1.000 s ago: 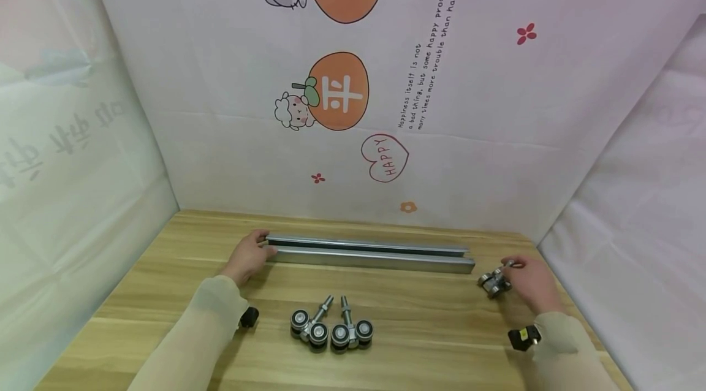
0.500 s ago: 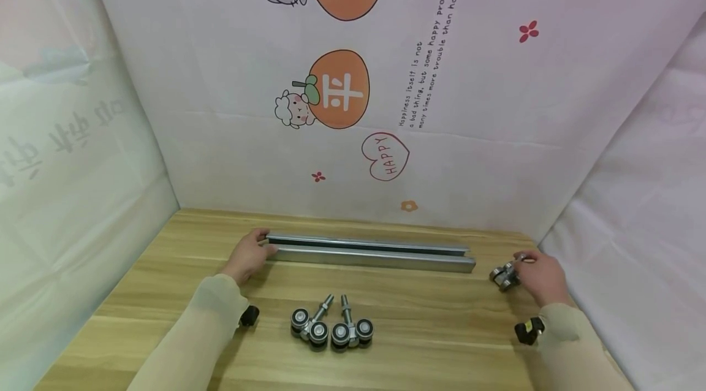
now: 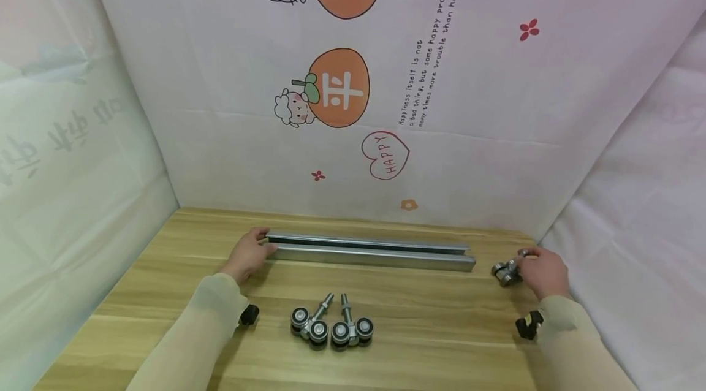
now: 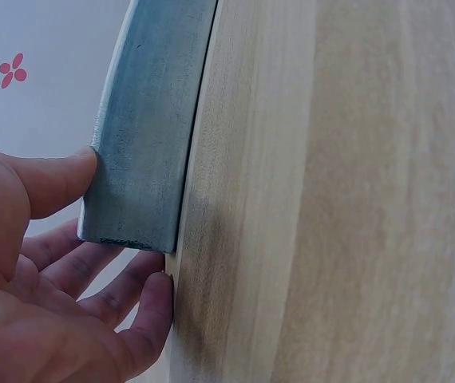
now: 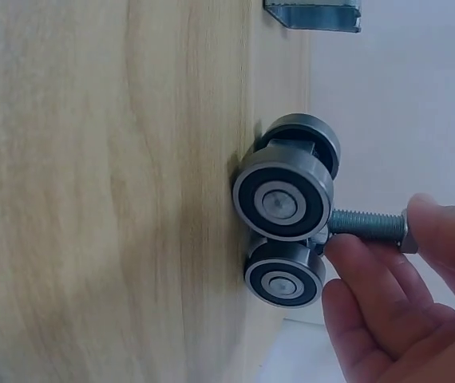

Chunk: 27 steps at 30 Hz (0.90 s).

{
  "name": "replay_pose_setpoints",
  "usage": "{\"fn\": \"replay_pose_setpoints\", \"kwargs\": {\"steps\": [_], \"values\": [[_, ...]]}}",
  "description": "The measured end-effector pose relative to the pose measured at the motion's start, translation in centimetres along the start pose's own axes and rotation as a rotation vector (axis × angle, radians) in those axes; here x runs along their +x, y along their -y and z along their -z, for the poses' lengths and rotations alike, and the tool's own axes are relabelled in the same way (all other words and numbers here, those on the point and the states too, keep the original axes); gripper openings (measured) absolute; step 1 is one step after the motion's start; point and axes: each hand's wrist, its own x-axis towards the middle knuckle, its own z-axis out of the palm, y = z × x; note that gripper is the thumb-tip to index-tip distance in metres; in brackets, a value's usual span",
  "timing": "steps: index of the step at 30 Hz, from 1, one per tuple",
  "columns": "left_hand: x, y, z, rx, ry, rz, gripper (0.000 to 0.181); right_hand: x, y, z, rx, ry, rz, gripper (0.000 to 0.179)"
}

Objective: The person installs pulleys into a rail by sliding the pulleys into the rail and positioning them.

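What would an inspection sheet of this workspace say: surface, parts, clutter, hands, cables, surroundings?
Surface: wood-grain tabletop.
Job's things: metal channel lying lengthwise near the back edge; nearer the person, left trolley and right trolley side by side, threaded ends pointing roughly toward the channel; held trolley apart from the channel's right end.
Clutter: nothing seen.
Left hand: holds the channel's left end.
Right hand: grips the held trolley by its threaded bolt.
Cables: nothing seen.
Surroundings: printed white backdrop behind; white left panel and right panel.
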Motion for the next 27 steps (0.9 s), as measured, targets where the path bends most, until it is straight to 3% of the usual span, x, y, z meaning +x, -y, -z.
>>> {"fn": "replay_pose_setpoints", "kwargs": {"steps": [16, 27], "values": [[0.14, 0.07, -0.03, 0.003, 0.004, -0.001, 0.062, 0.76, 0.52, -0.02, 0.016, 0.018, -0.068, 0.044], [-0.06, -0.04, 0.0, -0.005, 0.005, 0.008, 0.062, 0.94, -0.02, -0.02, 0.011, 0.024, 0.013, 0.039]]}}
